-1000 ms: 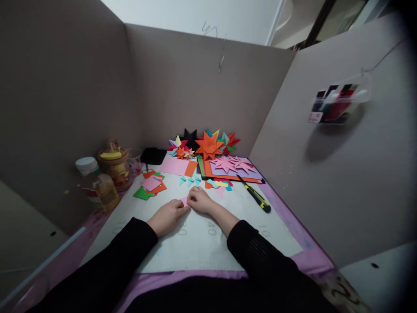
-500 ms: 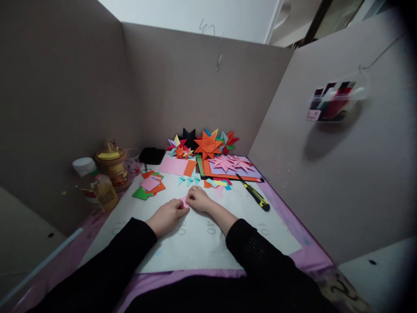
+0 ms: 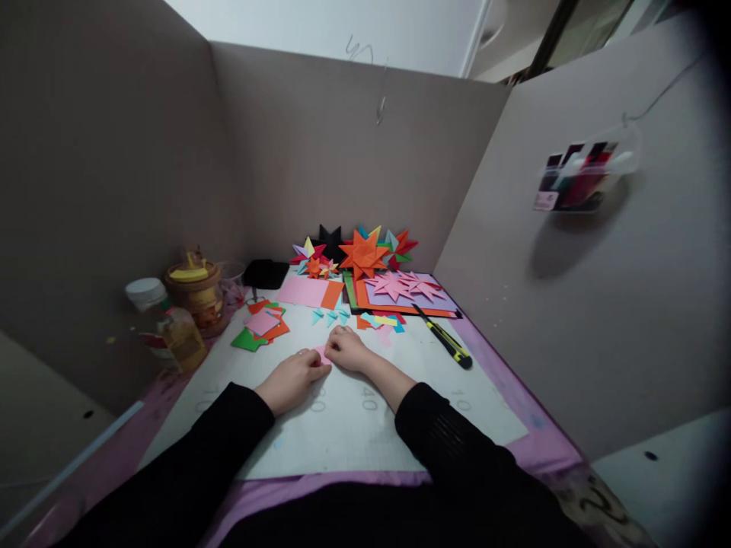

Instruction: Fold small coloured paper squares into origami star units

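A small piece of pink paper (image 3: 321, 354) lies at the middle of the white mat, between my two hands and partly covered by them. My left hand (image 3: 292, 378) is closed on its near left side, fingers pressed down. My right hand (image 3: 346, 348) pinches its right side with bent fingers. Just beyond the hands sits a row of small light-blue folded paper pieces (image 3: 331, 317). To the left is a loose pile of coloured paper squares (image 3: 263, 323) in pink, orange and green.
A yellow-and-black utility knife (image 3: 442, 339) lies on the right. Folded paper stars (image 3: 364, 253) stand at the back, with pink stars (image 3: 394, 285) on stacked sheets. A bottle of yellowish liquid (image 3: 183, 339) and a lidded jar (image 3: 197, 293) stand left. Grey panels surround the table.
Almost nothing differs. The view has shifted very slightly, while both hands keep their places on the pink paper.
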{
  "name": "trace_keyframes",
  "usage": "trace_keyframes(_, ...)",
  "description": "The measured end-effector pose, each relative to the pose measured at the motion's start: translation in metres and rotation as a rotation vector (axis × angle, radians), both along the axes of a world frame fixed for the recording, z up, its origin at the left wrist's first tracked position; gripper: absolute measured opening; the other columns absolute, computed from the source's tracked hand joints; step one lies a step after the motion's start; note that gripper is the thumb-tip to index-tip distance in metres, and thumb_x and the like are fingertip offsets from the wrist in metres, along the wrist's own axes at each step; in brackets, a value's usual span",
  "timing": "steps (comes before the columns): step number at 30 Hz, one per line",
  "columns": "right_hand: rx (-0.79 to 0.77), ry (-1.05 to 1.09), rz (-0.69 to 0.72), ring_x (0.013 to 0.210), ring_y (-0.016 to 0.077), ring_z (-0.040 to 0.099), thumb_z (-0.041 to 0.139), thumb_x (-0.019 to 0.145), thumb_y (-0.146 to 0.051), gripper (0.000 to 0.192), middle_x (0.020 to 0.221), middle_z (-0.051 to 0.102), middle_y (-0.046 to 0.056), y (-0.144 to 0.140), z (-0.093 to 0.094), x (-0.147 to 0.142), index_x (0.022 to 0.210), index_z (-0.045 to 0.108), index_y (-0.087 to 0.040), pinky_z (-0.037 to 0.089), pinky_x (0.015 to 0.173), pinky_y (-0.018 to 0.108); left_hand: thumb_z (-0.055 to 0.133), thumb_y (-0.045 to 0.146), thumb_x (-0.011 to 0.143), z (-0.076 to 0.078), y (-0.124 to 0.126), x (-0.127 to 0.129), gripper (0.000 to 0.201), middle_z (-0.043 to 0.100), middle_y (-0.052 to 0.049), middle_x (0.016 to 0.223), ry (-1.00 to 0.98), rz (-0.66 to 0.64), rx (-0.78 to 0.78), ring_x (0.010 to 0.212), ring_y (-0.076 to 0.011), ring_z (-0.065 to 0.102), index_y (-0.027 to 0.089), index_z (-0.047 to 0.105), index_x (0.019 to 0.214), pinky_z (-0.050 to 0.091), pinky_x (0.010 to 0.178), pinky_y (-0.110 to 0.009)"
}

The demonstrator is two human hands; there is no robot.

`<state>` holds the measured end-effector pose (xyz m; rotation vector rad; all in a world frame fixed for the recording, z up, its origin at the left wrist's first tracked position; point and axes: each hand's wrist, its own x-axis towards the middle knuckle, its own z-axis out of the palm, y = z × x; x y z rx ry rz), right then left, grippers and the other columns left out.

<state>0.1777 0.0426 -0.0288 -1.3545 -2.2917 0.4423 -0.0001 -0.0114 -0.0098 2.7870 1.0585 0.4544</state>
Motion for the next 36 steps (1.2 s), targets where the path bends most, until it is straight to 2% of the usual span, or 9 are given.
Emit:
trace_keyframes(5,0.009,-0.013,0.004,0.086,0.0165,0.044,0.06,0.075,-0.023,0.008,0.089,0.054,0.002,0.0,-0.002,-0.001,0.069,0.062,-0.018,0.032,0.074,0.026,0.036,0.021,0.089,0.001,-0.002,0.0,0.029,0.056,-0.006,0.087,0.08,-0.024,0.102,0.081,-0.0178,0.048,0.02,0.064,0.099,0.038,0.07,-0.028)
trace_keyframes(11,0.061,-0.041,-0.085,0.086,0.018,0.041,0.066,0.072,-0.035,0.02,0.089,0.051,0.002,0.002,-0.005,0.001,0.079,0.056,-0.02,0.031,0.073,0.028,0.041,0.011,0.083,0.003,-0.004,0.002,0.032,0.058,-0.009,0.113,0.133,-0.092,0.154,0.093,-0.0207,0.051,0.019,0.058,0.11,0.041,0.076,-0.032)
trace_keyframes(15,0.092,-0.088,-0.168,0.091,0.0211,0.041,0.066,0.072,-0.042,0.028,0.091,0.052,0.004,0.003,-0.005,0.001,0.082,0.053,-0.02,0.03,0.074,0.031,0.044,0.009,0.079,0.008,-0.008,0.004,0.031,0.062,-0.009,0.103,0.181,-0.073,0.108,0.09,-0.0205,0.053,0.017,0.056,0.107,0.04,0.076,-0.032)
trace_keyframes(20,0.113,-0.082,-0.253,0.092,0.0221,0.041,0.063,0.074,-0.041,0.027,0.092,0.051,0.005,0.003,-0.005,0.002,0.084,0.053,-0.019,0.03,0.076,0.033,0.043,0.012,0.08,0.014,-0.016,0.008,0.033,0.062,-0.012,0.091,0.254,-0.093,0.157,0.088,-0.024,0.052,0.012,0.049,0.112,0.039,0.076,-0.036)
trace_keyframes(22,0.112,-0.029,-0.224,0.091,0.0206,0.042,0.063,0.075,-0.039,0.025,0.091,0.051,0.004,0.002,-0.005,0.006,0.086,0.052,-0.02,0.03,0.076,0.031,0.042,0.011,0.079,0.013,-0.017,0.008,0.037,0.061,-0.014,0.09,0.264,-0.085,0.174,0.088,-0.0248,0.052,0.008,0.045,0.116,0.039,0.077,-0.037)
trace_keyframes(26,0.081,0.02,-0.076,0.087,0.0184,0.042,0.07,0.067,-0.039,0.031,0.089,0.049,0.002,0.001,-0.005,0.016,0.085,0.052,-0.02,0.031,0.074,0.029,0.041,0.01,0.078,0.01,-0.017,0.009,0.043,0.061,-0.015,0.091,0.271,-0.08,0.167,0.087,-0.0254,0.052,0.006,0.041,0.12,0.038,0.076,-0.037)
trace_keyframes(30,0.057,0.013,-0.171,0.086,0.0186,0.042,0.07,0.067,-0.035,0.028,0.086,0.049,0.002,0.002,-0.005,0.018,0.08,0.052,-0.02,0.031,0.074,0.03,0.041,0.011,0.08,0.012,-0.018,0.009,0.04,0.061,-0.014,0.088,0.249,-0.068,0.137,0.088,-0.0254,0.052,0.007,0.042,0.119,0.038,0.077,-0.037)
trace_keyframes(33,0.113,0.092,-0.218,0.083,0.0181,0.043,0.065,0.071,-0.025,0.017,0.083,0.049,0.002,0.002,-0.005,0.018,0.08,0.051,-0.019,0.033,0.073,0.03,0.041,0.01,0.079,0.012,-0.019,0.009,0.04,0.061,-0.013,0.089,0.236,-0.053,0.117,0.089,-0.0255,0.052,0.009,0.042,0.119,0.039,0.077,-0.037)
trace_keyframes(36,0.147,0.22,-0.042,0.078,0.015,0.046,0.056,0.074,-0.013,0.011,0.082,0.05,0.001,0.001,-0.005,0.02,0.083,0.053,-0.019,0.036,0.069,0.026,0.041,0.008,0.08,0.009,-0.018,0.008,0.042,0.061,-0.012,0.096,0.19,-0.031,0.091,0.093,-0.024,0.052,0.01,0.041,0.122,0.04,0.077,-0.035)
